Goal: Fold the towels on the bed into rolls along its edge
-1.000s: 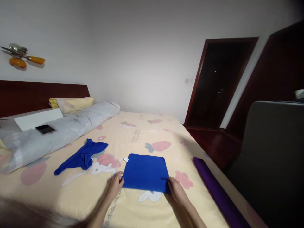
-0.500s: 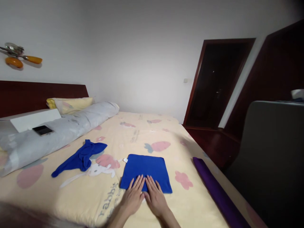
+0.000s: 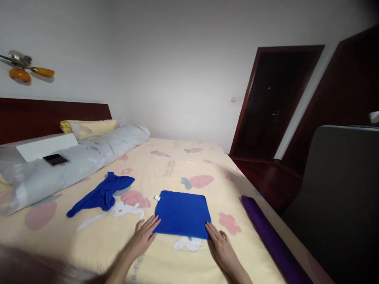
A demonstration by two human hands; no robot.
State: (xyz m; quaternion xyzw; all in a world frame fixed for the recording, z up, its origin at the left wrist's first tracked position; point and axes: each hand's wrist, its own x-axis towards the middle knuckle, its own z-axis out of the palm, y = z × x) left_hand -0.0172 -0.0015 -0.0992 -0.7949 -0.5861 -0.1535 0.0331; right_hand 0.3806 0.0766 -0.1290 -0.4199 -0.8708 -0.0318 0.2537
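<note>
A blue cloth point(image 3: 182, 214) lies flat in a rough square on the bed, with a small white tag point(image 3: 157, 198) at its far left corner. My left hand point(image 3: 145, 233) rests with fingers stretched out on the near left corner of the cloth. On the opposite side, my right hand point(image 3: 221, 244) touches the near right corner, its fingers extended too. Neither hand grips anything. A second blue cloth point(image 3: 103, 193) lies crumpled on the bed to the left, apart from both hands.
The bed point(image 3: 166, 161) has a yellow printed cover. A long grey bolster point(image 3: 103, 148) with a phone point(image 3: 55, 159) and a white box point(image 3: 47, 146) lies left. A purple roll point(image 3: 269, 236) lies along the right edge, near a dark chair back point(image 3: 343, 189).
My hands have moved apart from the middle of the cloth's near edge to its two near corners. The crumpled cloth stays in place.
</note>
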